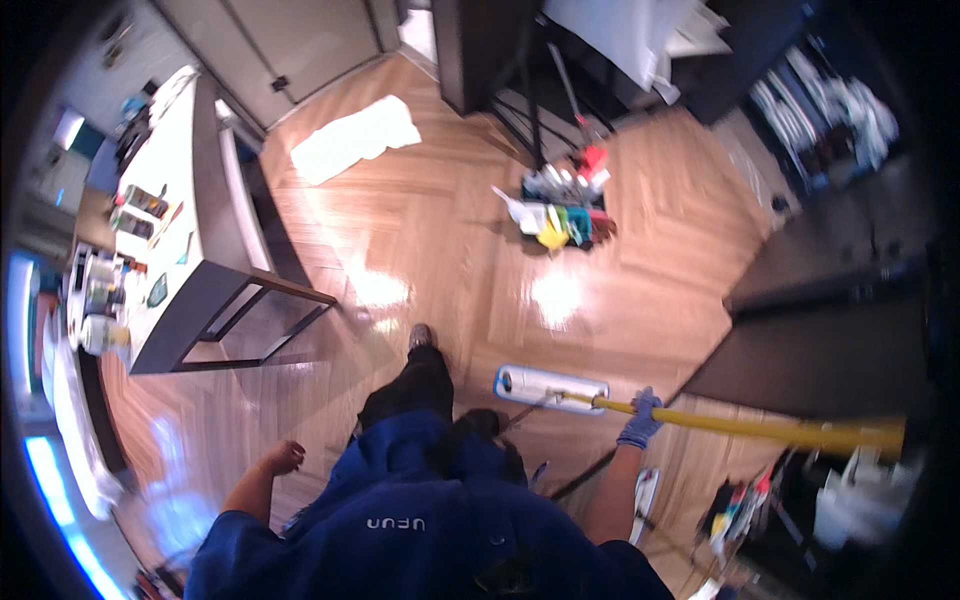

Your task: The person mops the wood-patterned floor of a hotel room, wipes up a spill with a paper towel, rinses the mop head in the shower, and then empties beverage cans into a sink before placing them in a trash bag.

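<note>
My right hand point(640, 420), in a blue glove, is closed around the yellow pole point(720, 422) of a flat mop. The white mop head with a blue rim point(529, 383) lies on the wood floor to the front right of my feet. My bare left hand point(285, 457) hangs at my left side with its fingers loosely curled; nothing shows in it. A caddy of cleaning supplies point(562, 206) with a yellow cloth at its edge stands on the floor further ahead.
A dark-framed table with a white top point(176, 247) holding bottles stands at the left. Ahead left, a white cloth point(356, 140) lies on the floor. Dark cabinets point(817, 360) line the right side. More supplies point(739, 502) are at the lower right, blurred.
</note>
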`<control>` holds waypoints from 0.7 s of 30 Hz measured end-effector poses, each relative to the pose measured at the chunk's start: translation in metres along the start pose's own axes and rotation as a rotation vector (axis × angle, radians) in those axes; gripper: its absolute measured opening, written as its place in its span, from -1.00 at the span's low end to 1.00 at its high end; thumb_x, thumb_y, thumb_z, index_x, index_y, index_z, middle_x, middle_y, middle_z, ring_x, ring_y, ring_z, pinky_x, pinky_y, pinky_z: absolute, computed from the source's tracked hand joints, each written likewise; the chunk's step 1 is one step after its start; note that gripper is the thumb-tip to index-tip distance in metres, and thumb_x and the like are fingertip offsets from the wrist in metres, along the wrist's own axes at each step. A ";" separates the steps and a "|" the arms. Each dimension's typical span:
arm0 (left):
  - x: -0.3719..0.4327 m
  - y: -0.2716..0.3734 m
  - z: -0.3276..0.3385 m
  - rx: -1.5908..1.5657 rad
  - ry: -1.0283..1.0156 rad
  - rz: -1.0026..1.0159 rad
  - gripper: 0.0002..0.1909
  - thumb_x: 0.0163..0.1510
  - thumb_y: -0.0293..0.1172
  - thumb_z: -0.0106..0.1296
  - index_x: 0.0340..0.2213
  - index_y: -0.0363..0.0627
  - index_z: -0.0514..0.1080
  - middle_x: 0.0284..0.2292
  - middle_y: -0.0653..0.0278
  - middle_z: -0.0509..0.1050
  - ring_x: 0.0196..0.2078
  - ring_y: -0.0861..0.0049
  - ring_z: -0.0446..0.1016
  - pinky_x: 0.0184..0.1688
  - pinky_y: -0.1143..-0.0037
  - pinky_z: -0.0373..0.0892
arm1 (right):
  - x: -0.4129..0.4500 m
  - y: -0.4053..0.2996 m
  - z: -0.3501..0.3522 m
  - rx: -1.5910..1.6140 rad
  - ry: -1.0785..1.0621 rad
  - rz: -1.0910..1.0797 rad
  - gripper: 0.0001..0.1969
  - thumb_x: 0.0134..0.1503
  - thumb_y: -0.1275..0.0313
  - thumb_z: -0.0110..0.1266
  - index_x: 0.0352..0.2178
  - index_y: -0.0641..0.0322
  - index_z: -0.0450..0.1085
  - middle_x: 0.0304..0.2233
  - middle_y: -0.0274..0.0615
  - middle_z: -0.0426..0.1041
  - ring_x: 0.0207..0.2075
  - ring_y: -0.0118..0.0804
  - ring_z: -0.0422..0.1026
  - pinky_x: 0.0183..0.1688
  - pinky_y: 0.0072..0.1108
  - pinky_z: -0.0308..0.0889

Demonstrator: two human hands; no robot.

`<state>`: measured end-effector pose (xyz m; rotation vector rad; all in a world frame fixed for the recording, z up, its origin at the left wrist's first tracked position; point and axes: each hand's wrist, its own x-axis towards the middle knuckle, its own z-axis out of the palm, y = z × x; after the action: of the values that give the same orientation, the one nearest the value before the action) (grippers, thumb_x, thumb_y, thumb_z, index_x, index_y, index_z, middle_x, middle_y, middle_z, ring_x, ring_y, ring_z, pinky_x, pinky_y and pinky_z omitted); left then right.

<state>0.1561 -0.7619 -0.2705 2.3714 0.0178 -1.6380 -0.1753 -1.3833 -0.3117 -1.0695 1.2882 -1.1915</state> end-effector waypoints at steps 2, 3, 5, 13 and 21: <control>0.014 -0.035 0.018 -0.248 -0.036 0.048 -0.70 -0.10 -0.46 -0.08 -0.28 -0.35 0.33 -0.49 0.09 0.45 -0.50 0.46 0.46 -0.45 0.50 0.38 | -0.001 -0.024 0.104 -0.091 -0.111 -0.016 -0.71 -0.08 0.37 0.11 -0.80 0.14 0.22 -0.83 -0.37 0.20 -0.79 -0.56 0.14 -0.73 -0.68 0.08; 0.017 -0.045 0.023 -0.258 -0.008 0.059 -0.72 -0.09 -0.47 -0.09 -0.29 -0.35 0.33 -0.49 0.09 0.45 -0.52 0.47 0.46 -0.46 0.51 0.38 | -0.001 -0.041 0.149 -0.125 -0.136 -0.057 -0.69 -0.08 0.34 0.11 -0.80 0.16 0.24 -0.83 -0.37 0.20 -0.80 -0.56 0.14 -0.75 -0.67 0.06; 0.007 -0.042 0.022 -0.314 0.105 -0.017 -0.73 -0.07 -0.41 -0.11 -0.31 -0.32 0.35 -0.53 0.15 0.46 -0.52 0.52 0.46 -0.47 0.53 0.38 | 0.004 -0.070 0.223 -0.229 -0.138 -0.143 -0.67 -0.07 0.31 0.11 -0.81 0.18 0.24 -0.84 -0.37 0.20 -0.81 -0.55 0.14 -0.75 -0.67 0.06; 0.078 0.029 -0.097 0.008 0.285 0.006 -0.70 -0.15 -0.32 -0.13 -0.32 -0.06 0.42 -0.35 0.06 0.44 -0.27 0.25 0.41 -0.20 0.40 0.31 | -0.030 -0.191 0.422 -0.060 -0.009 -0.312 -0.60 -0.04 0.27 0.07 -0.80 0.16 0.10 -0.82 -0.41 0.04 -0.80 -0.58 0.03 -0.72 -0.68 0.15; 0.199 0.338 -0.372 0.163 0.350 0.596 -0.70 -0.04 -0.30 -0.17 -0.23 -0.04 0.33 -0.36 0.03 0.42 -0.31 0.18 0.40 -0.30 0.35 0.31 | -0.049 -0.210 0.619 0.213 -0.423 -0.190 -0.68 0.05 0.36 -0.08 -0.75 0.13 0.10 -0.88 -0.42 0.07 -0.85 -0.59 0.06 -0.75 -0.64 0.15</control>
<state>0.6228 -1.0344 -0.2616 2.4173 -0.7055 -0.9718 0.4384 -1.4021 -0.0809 -1.2242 0.7307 -1.1347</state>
